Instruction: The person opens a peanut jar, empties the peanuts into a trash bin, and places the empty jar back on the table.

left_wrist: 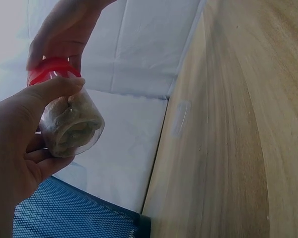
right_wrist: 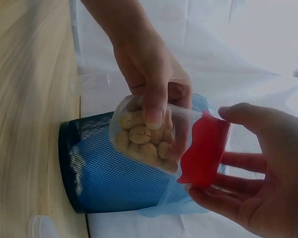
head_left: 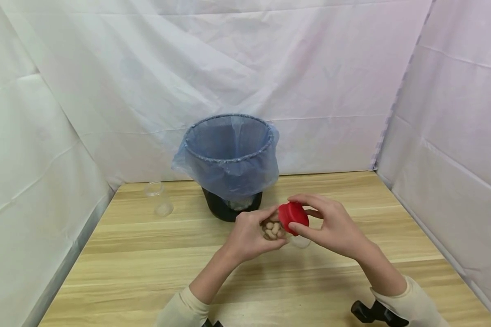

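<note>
A clear plastic jar [right_wrist: 145,134], filled in part with tan nuts [right_wrist: 139,135], is tilted on its side above the table. My left hand [head_left: 251,231] grips its body, thumb on one side and fingers round the other. At the jar's mouth is a red lid [head_left: 293,218] with a wavy rim. My right hand [head_left: 329,225] pinches this lid between thumb and fingers. In the left wrist view the lid [left_wrist: 54,69] meets the top of the jar [left_wrist: 72,124]; whether it is screwed tight I cannot tell.
Behind the hands stands a black mesh waste bin [head_left: 222,209] lined with a blue bag [head_left: 233,177]. A clear plastic cup-like container [head_left: 159,200] stands at the table's back left. A translucent round piece [head_left: 300,241] lies under the right hand. White cloth surrounds the wooden table [head_left: 147,272].
</note>
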### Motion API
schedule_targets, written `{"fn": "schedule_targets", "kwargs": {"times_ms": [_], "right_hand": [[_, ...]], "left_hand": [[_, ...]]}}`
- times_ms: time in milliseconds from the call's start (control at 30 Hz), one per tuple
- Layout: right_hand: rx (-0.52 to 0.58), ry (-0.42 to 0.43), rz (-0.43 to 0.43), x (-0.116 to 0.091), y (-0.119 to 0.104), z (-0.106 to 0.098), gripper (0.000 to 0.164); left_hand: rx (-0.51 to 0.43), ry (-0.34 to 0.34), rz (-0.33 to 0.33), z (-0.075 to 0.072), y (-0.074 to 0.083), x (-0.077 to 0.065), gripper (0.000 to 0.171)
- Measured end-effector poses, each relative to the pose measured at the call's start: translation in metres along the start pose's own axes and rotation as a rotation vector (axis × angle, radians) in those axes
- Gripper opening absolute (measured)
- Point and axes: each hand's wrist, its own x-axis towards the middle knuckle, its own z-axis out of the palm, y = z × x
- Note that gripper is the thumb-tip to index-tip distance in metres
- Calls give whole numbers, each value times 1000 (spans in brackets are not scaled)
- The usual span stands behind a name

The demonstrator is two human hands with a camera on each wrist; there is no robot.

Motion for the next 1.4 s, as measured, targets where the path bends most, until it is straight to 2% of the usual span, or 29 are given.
{"fn": "schedule_targets", "kwargs": {"times_ms": [200, 500, 600, 767, 867, 1067, 1267, 1400], "right_hand": [[-24, 21, 56, -1, -4, 1, 55], [-16, 3, 25, -1, -4, 1, 56], [-17, -19, -17, -1, -2, -1, 56], [-29, -65, -143, -1, 1, -4, 60], [-23, -90, -175, 0, 2, -5, 63], [-10, -78, -113, 0, 5, 0, 58], [-1, -11, -12, 0, 1, 4, 50], [-2, -6, 11, -1, 0, 4, 51]], "left_hand": [[32, 23, 11, -1, 0, 0, 74], [24, -13, 6, -5, 0, 0, 74], [0, -33, -5, -8, -1, 0, 73], [-74, -80, -36, -11, -4, 0, 73], [-113, -107, -56, -13, -6, 0, 73], [-56, -116, -84, -12, -2, 0, 76], [-8, -101, -69, -12, 2, 0, 76], [-3, -102, -64, -14, 2, 1, 76]]}}
